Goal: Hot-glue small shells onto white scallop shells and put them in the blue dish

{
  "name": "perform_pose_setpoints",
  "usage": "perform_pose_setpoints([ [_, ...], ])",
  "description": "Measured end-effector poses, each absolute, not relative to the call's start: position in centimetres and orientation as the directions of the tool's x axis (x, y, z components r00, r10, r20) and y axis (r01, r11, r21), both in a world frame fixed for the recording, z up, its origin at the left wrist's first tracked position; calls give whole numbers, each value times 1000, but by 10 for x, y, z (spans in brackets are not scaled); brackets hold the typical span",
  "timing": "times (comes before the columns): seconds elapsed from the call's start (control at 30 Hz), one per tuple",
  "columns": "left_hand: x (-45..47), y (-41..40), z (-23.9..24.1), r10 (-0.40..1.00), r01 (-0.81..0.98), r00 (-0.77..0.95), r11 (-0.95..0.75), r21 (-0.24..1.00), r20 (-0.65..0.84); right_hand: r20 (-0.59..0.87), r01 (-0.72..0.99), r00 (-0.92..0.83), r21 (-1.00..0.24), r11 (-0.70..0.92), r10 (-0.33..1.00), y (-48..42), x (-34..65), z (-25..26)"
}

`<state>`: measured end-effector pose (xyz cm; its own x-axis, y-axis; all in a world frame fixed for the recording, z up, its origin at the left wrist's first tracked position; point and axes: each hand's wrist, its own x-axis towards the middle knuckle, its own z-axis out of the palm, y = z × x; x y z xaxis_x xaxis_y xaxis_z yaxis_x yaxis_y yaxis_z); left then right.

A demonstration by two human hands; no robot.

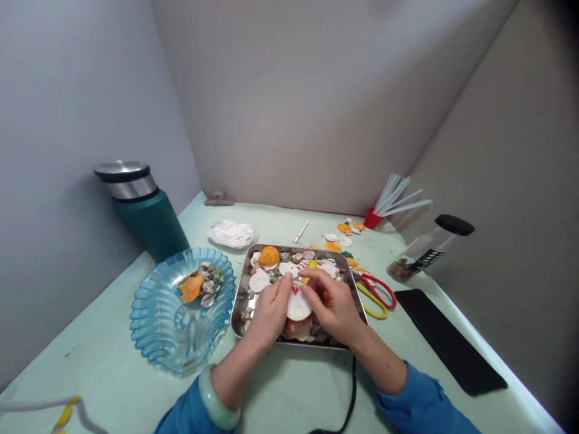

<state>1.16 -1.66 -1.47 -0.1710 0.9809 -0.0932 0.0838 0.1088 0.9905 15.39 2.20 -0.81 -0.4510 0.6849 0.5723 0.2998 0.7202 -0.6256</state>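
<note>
A metal tray (238, 313) full of seashells sits in the middle of the pale green table. My left hand (270, 310) and my right hand (333, 304) meet over the tray's near half. Together they hold a flat white shell (298, 306) with a small red mark at its top edge. Both hands' fingers are curled onto the shell. An orange scallop shell (268, 256) lies at the tray's far left corner. Left of the tray stands a blue glass shell-shaped dish (156, 325) with an orange shell (192, 287) and several small shells inside.
A green flask (147, 220) with a steel lid stands at the back left. A crumpled white wrapper (231, 234) lies behind the dish. Red and yellow scissors (377, 295), a black phone (447, 340), a lying jar (429, 250), a red cup of white sticks (373, 218) and loose shells (339, 238) are to the right.
</note>
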Motion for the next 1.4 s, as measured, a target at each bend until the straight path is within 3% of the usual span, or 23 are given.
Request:
perform_pose_setpoints([
  [0.37, 9, -14, 4, 983, 78, 10, 182, 980, -184, 558, 229, -433, -692, 685, 708, 26, 158, -7],
  [0.53, 8, -8, 5, 980, -28, -10, 197, 980, -197, 535, 233, -430, -712, 662, 727, 26, 158, -4],
  [0.77, 8, -8, 5, 977, 55, -2, 211, 976, -211, 510, 234, -426, -736, 635, 748, 28, 157, -5],
  [1.4, 6, -12, -2, 968, -27, 34, 251, 968, -250, 460, 232, -473, -757, 611, 751, 29, 157, -5],
])
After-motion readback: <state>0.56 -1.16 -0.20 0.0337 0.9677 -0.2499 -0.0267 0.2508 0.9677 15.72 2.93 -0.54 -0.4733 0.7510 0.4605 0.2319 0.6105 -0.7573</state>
